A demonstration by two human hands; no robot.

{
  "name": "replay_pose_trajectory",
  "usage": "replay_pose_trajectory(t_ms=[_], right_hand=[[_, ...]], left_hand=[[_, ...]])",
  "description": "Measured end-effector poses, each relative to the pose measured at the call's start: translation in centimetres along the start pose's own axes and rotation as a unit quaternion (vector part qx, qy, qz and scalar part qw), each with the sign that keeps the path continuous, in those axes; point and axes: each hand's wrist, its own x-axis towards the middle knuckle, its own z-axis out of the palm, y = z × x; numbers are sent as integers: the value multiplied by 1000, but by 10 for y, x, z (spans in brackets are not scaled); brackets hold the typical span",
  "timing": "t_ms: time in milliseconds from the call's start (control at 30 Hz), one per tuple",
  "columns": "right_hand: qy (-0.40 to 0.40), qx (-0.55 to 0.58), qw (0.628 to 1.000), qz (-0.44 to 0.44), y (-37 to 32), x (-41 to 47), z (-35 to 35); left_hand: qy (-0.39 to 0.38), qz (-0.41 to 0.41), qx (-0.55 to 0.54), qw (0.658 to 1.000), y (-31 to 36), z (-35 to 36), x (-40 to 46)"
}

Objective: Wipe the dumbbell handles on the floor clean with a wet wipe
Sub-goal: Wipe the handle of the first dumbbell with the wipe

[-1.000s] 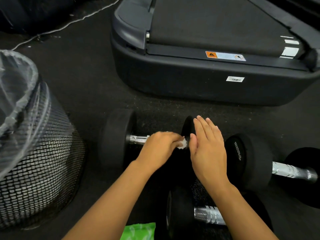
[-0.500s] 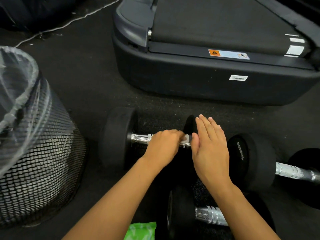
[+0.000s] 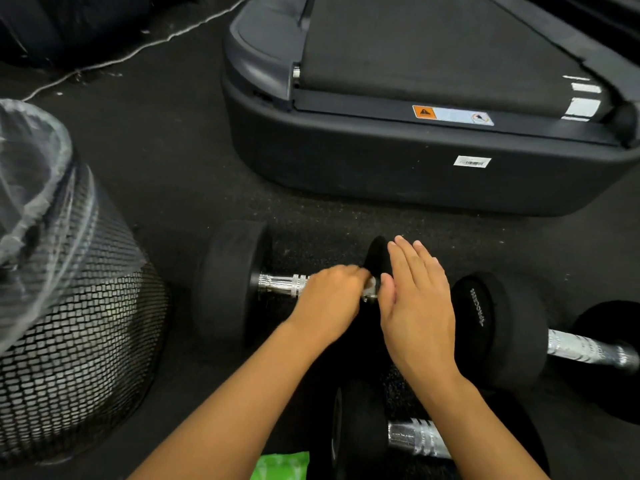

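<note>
dumbbell (image 3: pixel 239 282) lies on the floor (image 3: pixel 166 174); the left hand (image 3: pixel 332 299) is curled round its chrome handle (image 3: pixel 282 284), a bit of wet wipe (image 3: pixel 371 283) at its fingertips. the right hand (image 3: pixel 417 306), fingers straight, presses flat on the far weight beside it.

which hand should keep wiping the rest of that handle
Left. The left hand is curled on the handle with the wipe under its fingers, bare chrome just beside it. The right hand lies flat, steadying the dumbbell's head.

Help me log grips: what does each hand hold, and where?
The left hand grips a wet wipe around the dumbbell handle near its right end. The right hand holds nothing.
</note>
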Motion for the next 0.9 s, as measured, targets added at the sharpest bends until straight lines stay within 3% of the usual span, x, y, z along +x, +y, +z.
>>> replay_pose_trajectory(t_ms=[200, 333, 433, 567, 733, 900], right_hand=[[-4, 4, 1000, 1, 0, -1, -1], [-2, 4, 1000, -1, 1, 0, 0], [-1, 5, 1000, -1, 0, 0, -1], [2, 1, 1000, -2, 1, 0, 1], [7, 1, 1000, -3, 0, -1, 1], [11, 7, 1000, -3, 1, -1, 1]], left_hand=[[-49, -23, 55, 997, -6, -9, 11], [-78, -62, 26, 995, -8, -12, 18], [-67, -77, 40, 994, -9, -11, 17], [-5, -26, -17, 1000, -3, -2, 4], [183, 108, -76, 974, -20, 30, -25], [182, 168, -57, 967, -30, 31, -19]])
